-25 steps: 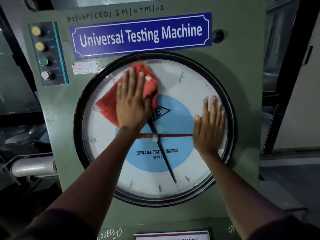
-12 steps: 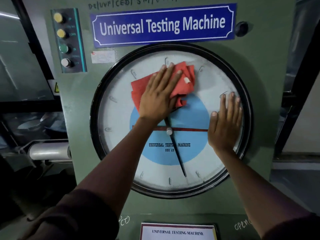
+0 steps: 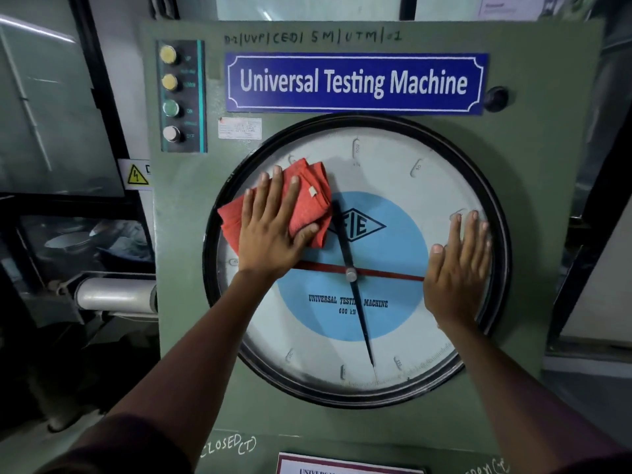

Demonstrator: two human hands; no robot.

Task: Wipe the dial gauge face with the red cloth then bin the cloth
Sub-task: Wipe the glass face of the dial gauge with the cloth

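A large round dial gauge face (image 3: 386, 172) with a black rim, a light blue centre and a black needle fills the green machine panel. A crumpled red cloth (image 3: 307, 196) lies pressed on the upper left of the glass, one corner hanging over the rim. My left hand (image 3: 273, 230) lies flat on the cloth with fingers spread, thumb pinning its lower edge. My right hand (image 3: 458, 268) rests flat and bare against the right side of the glass, near the rim. No bin is in view.
A blue "Universal Testing Machine" sign (image 3: 355, 82) sits above the dial. A strip of round push buttons (image 3: 171, 94) runs down the panel's upper left. A grey cylinder (image 3: 113, 294) juts out at the left, under dark windows with a yellow hazard sticker (image 3: 137, 175).
My left hand has swept the cloth from the top centre of the dial to its upper left edge. My right hand has stayed put on the right side; the camera has tilted downward.
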